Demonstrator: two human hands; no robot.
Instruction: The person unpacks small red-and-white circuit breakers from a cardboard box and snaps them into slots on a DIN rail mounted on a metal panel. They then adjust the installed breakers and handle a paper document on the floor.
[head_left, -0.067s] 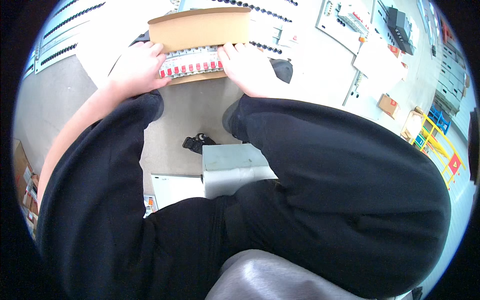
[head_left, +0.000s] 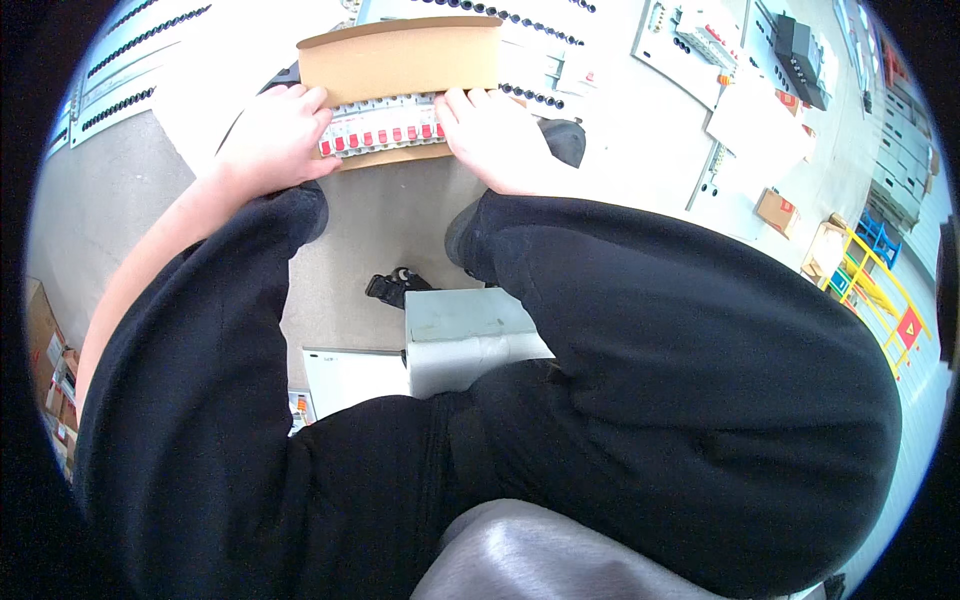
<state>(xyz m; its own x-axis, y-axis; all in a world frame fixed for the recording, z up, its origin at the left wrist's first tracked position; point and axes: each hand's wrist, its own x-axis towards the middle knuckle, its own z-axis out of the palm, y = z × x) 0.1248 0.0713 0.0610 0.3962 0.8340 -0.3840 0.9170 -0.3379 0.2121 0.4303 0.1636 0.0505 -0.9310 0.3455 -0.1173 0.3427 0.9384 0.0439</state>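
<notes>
An opened brown cardboard box is held up beyond my knees, its lid flap raised at the far side. Inside lies a row of white circuit breakers with red toggles. My left hand wraps round the left end, fingers at the far side and thumb by the near edge. At the right end, my right hand has its fingers bent over the breakers and the box; its thumb is hidden. Whether the fingertips press on the box or on the breakers, I cannot tell.
Between my legs are a grey metal box-like piece and a black strap-like item on the floor. Panels with black round parts lie ahead. A small carton and a yellow railing are at the right.
</notes>
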